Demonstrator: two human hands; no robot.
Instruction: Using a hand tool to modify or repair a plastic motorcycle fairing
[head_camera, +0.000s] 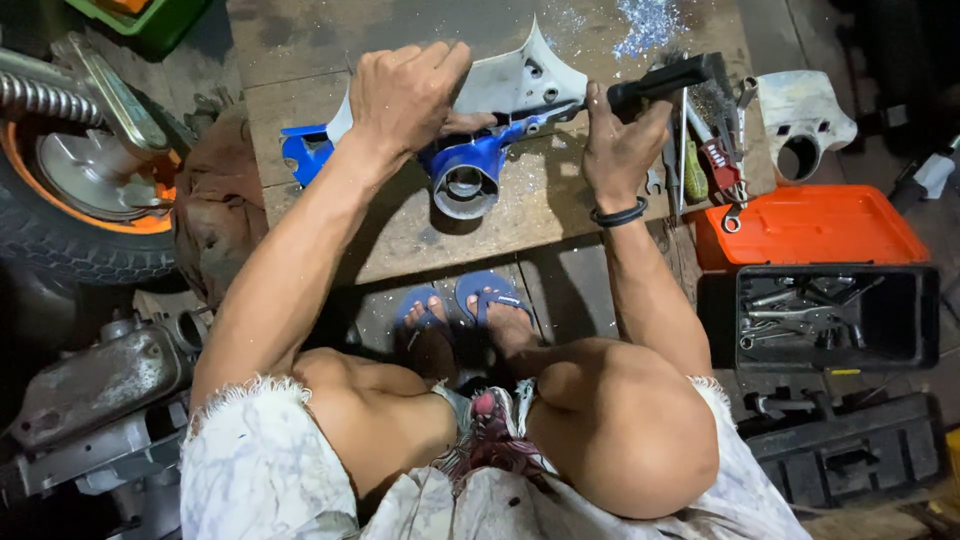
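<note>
I squat over a low wooden board (400, 240). My left hand (405, 95) grips the top of a blue and white plastic motorcycle cover (490, 130) that rests on the board. My right hand (622, 140) is closed around the black handle of a tool (665, 78) whose tip points at the cover's right edge. A black band circles my right wrist. My feet in blue sandals (465, 305) sit just below the board.
Loose wrenches and screwdrivers (710, 150) lie right of my right hand, beside a white plastic part (805, 120). An orange-lidded toolbox (815, 270) stands open at right. A motorcycle wheel (70, 190) and engine parts (95, 390) crowd the left. Shiny flecks dust the board's far end.
</note>
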